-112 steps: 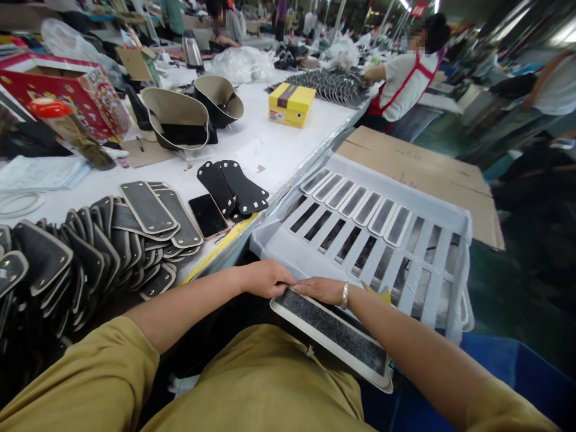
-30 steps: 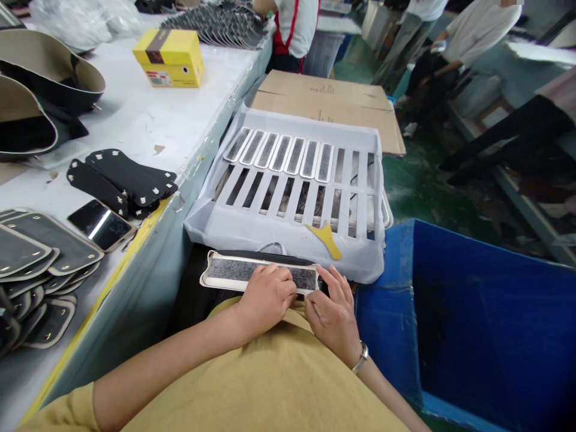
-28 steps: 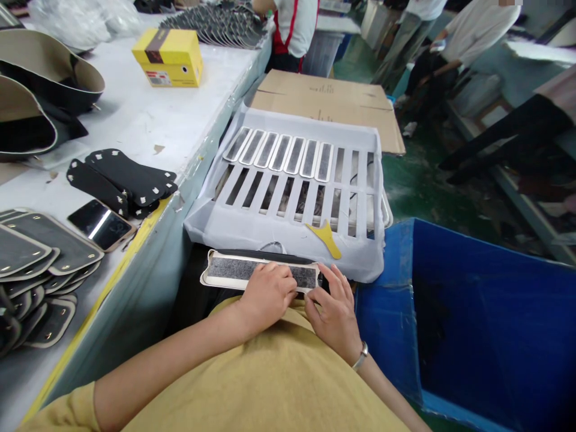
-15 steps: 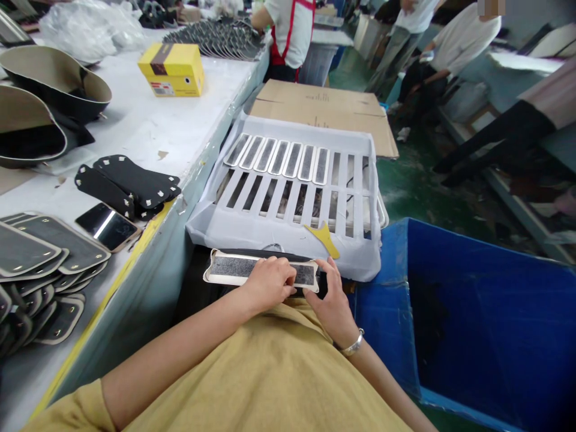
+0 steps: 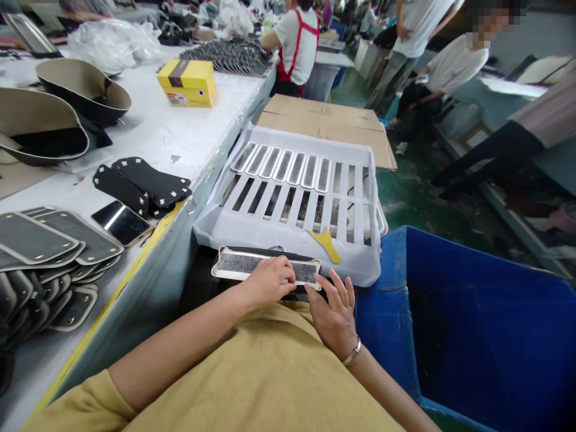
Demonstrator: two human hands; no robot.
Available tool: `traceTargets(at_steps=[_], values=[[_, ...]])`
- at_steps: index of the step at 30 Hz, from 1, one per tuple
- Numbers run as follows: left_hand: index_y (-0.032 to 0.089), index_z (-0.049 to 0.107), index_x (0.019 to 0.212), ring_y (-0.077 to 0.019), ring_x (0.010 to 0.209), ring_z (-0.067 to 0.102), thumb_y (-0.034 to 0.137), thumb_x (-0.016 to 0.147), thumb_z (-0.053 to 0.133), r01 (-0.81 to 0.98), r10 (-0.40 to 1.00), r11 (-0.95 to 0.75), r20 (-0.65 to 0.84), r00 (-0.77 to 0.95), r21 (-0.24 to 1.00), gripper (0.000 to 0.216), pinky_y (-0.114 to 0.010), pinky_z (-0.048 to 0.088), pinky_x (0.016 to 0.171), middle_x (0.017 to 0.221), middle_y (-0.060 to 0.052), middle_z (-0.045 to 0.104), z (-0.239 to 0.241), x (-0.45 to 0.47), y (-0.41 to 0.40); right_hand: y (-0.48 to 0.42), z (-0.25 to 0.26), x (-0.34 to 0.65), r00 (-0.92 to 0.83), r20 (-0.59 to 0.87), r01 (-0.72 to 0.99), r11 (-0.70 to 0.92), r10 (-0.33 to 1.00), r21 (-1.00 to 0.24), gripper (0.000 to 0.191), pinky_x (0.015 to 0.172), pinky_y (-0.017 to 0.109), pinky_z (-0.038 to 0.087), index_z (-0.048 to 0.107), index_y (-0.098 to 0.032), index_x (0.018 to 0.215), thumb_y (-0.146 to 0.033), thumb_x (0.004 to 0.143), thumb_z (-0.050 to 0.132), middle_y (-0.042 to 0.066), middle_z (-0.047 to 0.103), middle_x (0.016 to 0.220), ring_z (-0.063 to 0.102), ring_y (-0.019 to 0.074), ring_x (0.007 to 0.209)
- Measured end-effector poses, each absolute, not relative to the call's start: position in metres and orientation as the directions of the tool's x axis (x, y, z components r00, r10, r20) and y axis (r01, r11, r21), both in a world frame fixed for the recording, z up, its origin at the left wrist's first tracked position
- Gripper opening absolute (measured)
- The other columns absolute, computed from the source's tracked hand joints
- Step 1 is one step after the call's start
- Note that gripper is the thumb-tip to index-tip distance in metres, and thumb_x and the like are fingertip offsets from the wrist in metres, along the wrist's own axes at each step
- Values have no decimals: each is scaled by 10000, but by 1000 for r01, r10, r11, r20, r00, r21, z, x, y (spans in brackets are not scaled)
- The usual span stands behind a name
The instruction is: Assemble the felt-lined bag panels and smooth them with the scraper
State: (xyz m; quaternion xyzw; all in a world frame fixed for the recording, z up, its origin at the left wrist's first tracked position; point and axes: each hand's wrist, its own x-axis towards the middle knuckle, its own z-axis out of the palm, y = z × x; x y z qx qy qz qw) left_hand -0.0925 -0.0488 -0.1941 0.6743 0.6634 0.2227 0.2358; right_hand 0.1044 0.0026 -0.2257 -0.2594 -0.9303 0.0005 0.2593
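A long strip (image 5: 238,263) with a grey felt-like middle and a raised cream border lies across my lap on something dark. My left hand (image 5: 272,277) is closed over its right half, fingers curled and thumb near the front edge. At the strip's right end is my right hand (image 5: 335,312), its fingers spread and the thumb and index fingertips by the corner. Just beyond, a white slotted rack (image 5: 252,231) carries a row of several similar flat strips (image 5: 294,168). A yellow forked tool (image 5: 326,243) rests on the rack's near edge.
Left, the white worktable (image 5: 148,135) holds stacked dark panels (image 5: 42,237), a phone (image 5: 120,222), black pieces (image 5: 150,186) and a yellow box (image 5: 189,84). A blue bin (image 5: 486,300) stands right. Cardboard (image 5: 324,120) lies behind the rack; people (image 5: 297,48) are farther back.
My right hand's fingers have spread wider at the strip's right end. My left hand stays on the strip. The view has tilted up slightly.
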Motion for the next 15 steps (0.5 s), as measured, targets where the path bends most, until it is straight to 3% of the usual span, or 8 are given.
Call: traceTargets(at_steps=[8, 11, 13, 15], values=[[184, 644, 714, -195, 828, 539, 221, 777, 559, 889, 998, 67, -25, -62, 452, 112, -353, 431, 750, 881, -40, 565, -196, -72, -45, -1, -227, 103, -815, 452, 391, 920, 362, -32, 352, 1069, 529, 207, 571, -259, 1123, -105, 814, 502, 39, 588, 1212, 396, 274, 1246], [178, 643, 737, -202, 850, 547, 212, 775, 559, 882, 999, 47, -36, -35, 470, 98, -360, 448, 774, 898, -50, 567, -194, -76, -48, -4, -226, 102, -830, 451, 379, 925, 328, 25, 365, 1080, 516, 181, 557, -209, 1153, -97, 813, 485, 55, 606, 1184, 423, 281, 1222], [182, 638, 897, -209, 976, 527, 186, 753, 588, 842, 1000, 0, 20, -12, 540, 152, -350, 436, 864, 1046, -66, 552, -191, -88, -56, -6, -223, 101, -832, 455, 382, 922, 318, 54, 349, 1088, 500, 168, 567, -194, 1143, -98, 821, 471, 60, 629, 1140, 455, 273, 1191], [184, 557, 1116, -219, 1132, 443, 168, 737, 610, 817, 989, -19, 131, -70, 576, 383, -356, 378, 970, 1229, -87, 468, -188, -106, -71, -6, -219, 100, -842, 447, 371, 926, 300, 76, 339, 1095, 485, 155, 577, -183, 1133, -91, 834, 448, 64, 644, 1106, 479, 258, 1162]])
